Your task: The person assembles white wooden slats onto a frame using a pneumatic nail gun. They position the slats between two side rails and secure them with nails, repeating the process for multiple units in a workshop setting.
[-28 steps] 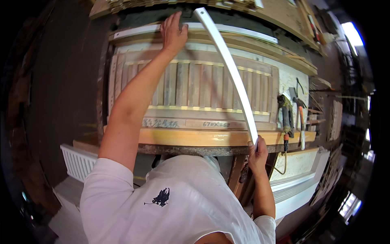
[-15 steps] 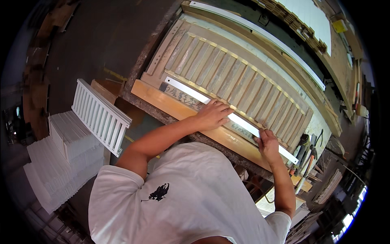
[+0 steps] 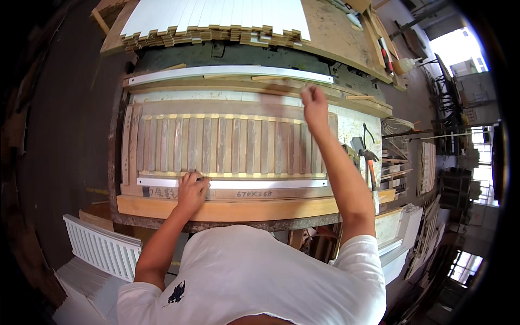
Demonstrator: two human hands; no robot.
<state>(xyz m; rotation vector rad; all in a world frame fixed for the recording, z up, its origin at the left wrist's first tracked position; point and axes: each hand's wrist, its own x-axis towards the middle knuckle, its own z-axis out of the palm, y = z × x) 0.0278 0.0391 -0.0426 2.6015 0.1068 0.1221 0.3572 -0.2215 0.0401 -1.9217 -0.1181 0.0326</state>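
Note:
My left hand (image 3: 193, 190) rests at the near side of the jig, fingers bent onto a long white strip (image 3: 260, 184) with small holes near its ends. This strip lies along the near side of a wooden slatted jig (image 3: 214, 146) with evenly spaced slots. My right hand (image 3: 315, 105) is raised over the far right part of the jig, empty as far as I can see; motion blurs its fingers. Just beyond it, a second white strip (image 3: 233, 71) lies on the wooden ledge at the back.
White boards (image 3: 216, 16) are stacked on the far bench. A hammer (image 3: 369, 162) and pliers (image 3: 368, 132) lie at the bench's right. To my left, a white slatted panel (image 3: 103, 246) leans on stacked white pieces (image 3: 89, 287). An orange wooden rail (image 3: 244, 209) borders the near edge.
My right hand has lifted off the near white strip and moved away toward the far ledge. My left hand has shifted left along the strip. The whole view has turned.

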